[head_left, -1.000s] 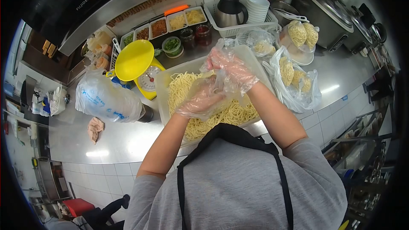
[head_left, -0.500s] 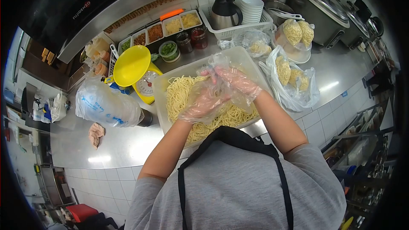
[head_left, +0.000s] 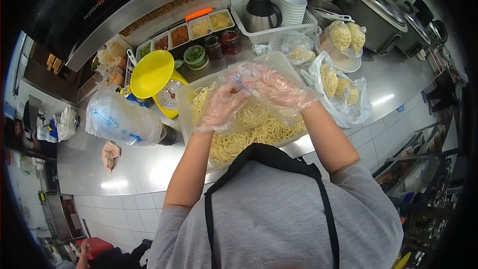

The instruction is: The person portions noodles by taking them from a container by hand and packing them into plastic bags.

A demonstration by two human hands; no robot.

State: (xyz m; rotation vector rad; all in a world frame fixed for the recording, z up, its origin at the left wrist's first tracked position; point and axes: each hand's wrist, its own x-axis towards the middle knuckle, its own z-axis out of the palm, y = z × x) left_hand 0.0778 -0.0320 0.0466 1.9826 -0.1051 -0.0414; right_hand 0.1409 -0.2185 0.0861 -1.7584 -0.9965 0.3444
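Observation:
My left hand (head_left: 225,105) and my right hand (head_left: 276,88), both in loose clear plastic gloves, are close together over a translucent tub (head_left: 185,114) of noodles (head_left: 259,135). Their fingers are closed on a thin clear plastic bag (head_left: 233,75) at the tub's far half. The see-through gloves and bag overlap, so the bag's outline is hard to follow. Left of the tub stands a yellow kitchen scale (head_left: 152,73) with a dial. To the right, a white plastic bag (head_left: 359,112) holds small bags of noodles (head_left: 347,91).
Behind the tub are topping containers (head_left: 200,28), sauce jars (head_left: 231,43) and a basket (head_left: 273,29) with a thermos jug (head_left: 262,12) and bowls (head_left: 293,7). A bag-wrapped stack (head_left: 122,119) and a cloth (head_left: 110,155) lie left. Another person's hand (head_left: 85,249) shows lower left.
My left hand has moved left and turned more upright, and the right hand has shifted slightly. The bag sits farther left between them. Another person's hand has appeared at lower left.

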